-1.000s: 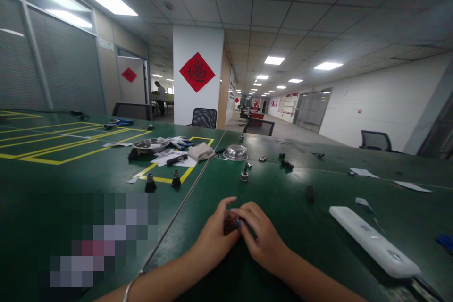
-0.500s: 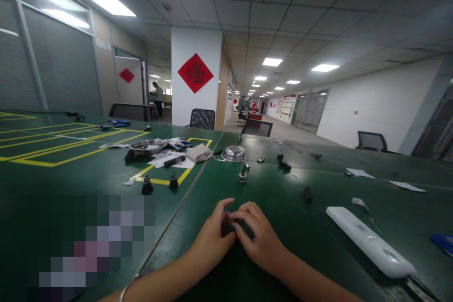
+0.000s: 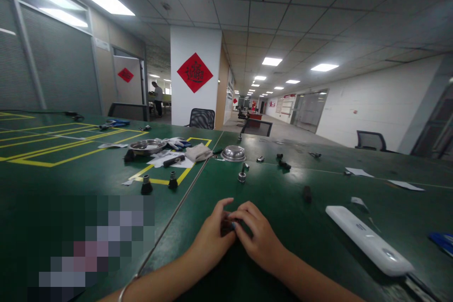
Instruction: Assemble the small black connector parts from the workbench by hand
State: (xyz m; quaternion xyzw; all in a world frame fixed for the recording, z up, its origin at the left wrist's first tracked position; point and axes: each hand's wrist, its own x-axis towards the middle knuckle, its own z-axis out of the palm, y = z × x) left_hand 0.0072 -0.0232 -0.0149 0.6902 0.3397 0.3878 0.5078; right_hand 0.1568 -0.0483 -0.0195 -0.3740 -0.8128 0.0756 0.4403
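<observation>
Just above the near part of the green table, my left hand point(image 3: 212, 232) and my right hand point(image 3: 260, 236) meet at the fingertips. My right thumb and fingers are pinched together around a tiny blue spot point(image 3: 232, 225), too small to name. The left fingers curl beside it, the index finger raised, and whatever lies within them is hidden. Beyond the hands stands a small metal fitting point(image 3: 241, 177) on the table. Farther back, a shiny metal bowl point(image 3: 233, 153) lies upside down.
Two black-based fittings point(image 3: 146, 185) stand at left. Behind them are a metal dish point(image 3: 146, 146), gloves point(image 3: 177, 143) and a cloth point(image 3: 198, 152). At right lie a white elongated device point(image 3: 370, 240) and a dark block point(image 3: 307, 194). A pixelated patch covers the lower left.
Both hands keep nearly the same pose, fingertips together. The view has shifted very slightly; nothing on the table has visibly moved.
</observation>
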